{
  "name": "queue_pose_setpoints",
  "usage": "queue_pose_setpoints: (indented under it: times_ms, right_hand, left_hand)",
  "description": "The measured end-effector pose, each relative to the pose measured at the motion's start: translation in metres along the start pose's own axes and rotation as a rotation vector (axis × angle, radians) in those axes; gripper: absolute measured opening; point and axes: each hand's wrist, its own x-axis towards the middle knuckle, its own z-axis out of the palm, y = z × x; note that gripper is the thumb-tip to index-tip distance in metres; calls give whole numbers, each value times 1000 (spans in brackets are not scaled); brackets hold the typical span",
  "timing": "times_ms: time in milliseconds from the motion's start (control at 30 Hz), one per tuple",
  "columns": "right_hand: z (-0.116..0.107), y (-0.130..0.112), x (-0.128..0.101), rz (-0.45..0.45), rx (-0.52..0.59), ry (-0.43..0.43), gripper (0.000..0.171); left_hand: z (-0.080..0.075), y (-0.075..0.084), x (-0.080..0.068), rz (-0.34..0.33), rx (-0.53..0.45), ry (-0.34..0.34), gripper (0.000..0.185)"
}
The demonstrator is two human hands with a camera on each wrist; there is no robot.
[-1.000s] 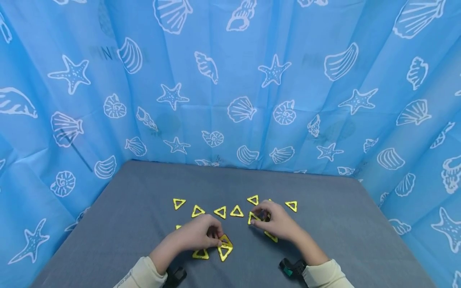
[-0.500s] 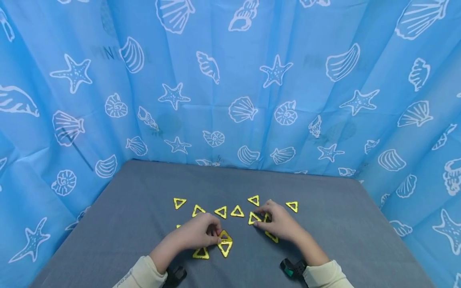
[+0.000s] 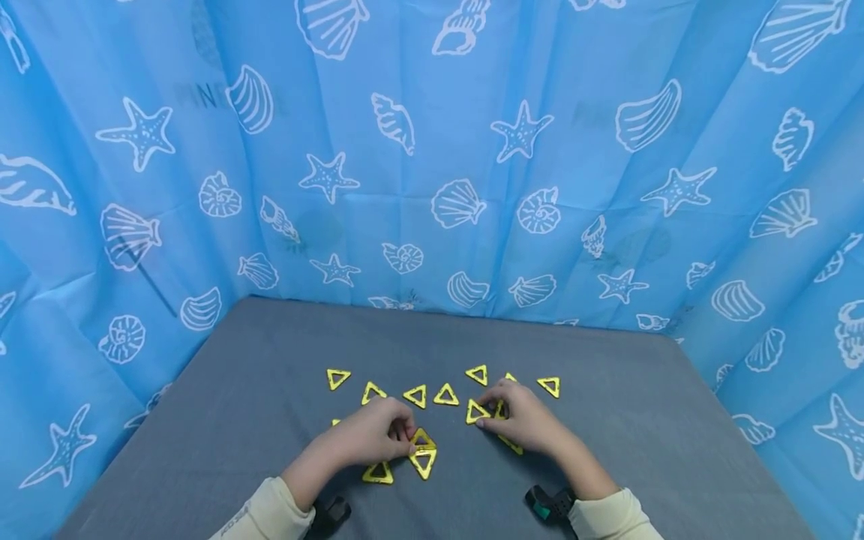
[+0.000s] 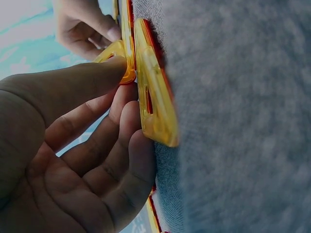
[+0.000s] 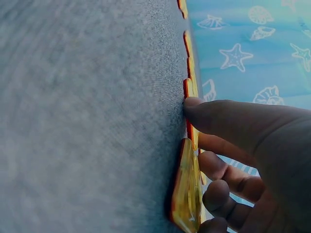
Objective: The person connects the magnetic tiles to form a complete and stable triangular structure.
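The left hand [image 3: 367,436] had its fingers curled, pinching a yellow triangle tile [image 3: 421,440] that lay on the gray table [image 3: 256,390], touching another triangle [image 3: 423,462] just below it. The right hand [image 3: 523,416] had bent fingers pressing a yellow triangle [image 3: 476,410] flat on the table. More small triangles [image 3: 445,395] lay in a row behind the hands. The blue seashell curtain [image 3: 432,150] showed faint letters, too dim to read.
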Motion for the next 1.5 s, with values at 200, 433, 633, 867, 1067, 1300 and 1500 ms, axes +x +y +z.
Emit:
queue_pose_setpoints:
  times_ms: [200,433,633,867,1067,1300,1500]
  right_hand:
    - [-1,-2,0,13,15,-22,24]
    - [0,-5,-1,-24,11,-46,22]
    - [1,-10,-2,-37,-23,-64,22]
    - [3,-20,-3,-47,-55,-96,24]
    - [7,-25,-4,-57,-65,-126,25]
    - [12,-30,-4,-76,-58,-140,24]
    - [16,-34,-5,-96,-56,-152,24]
  left_hand:
    - [0,1,0,-14,-7,-8,13]
    - [1,1,0,-9,-3,-4,13]
    - [1,1,-1,-7,-3,-9,12]
    - [0,2,0,18,25,5,13]
    - [0,1,0,11,29,6,14]
    - [-1,1,-1,9,33,17,15]
    - [0,1,0,0,41,19,15]
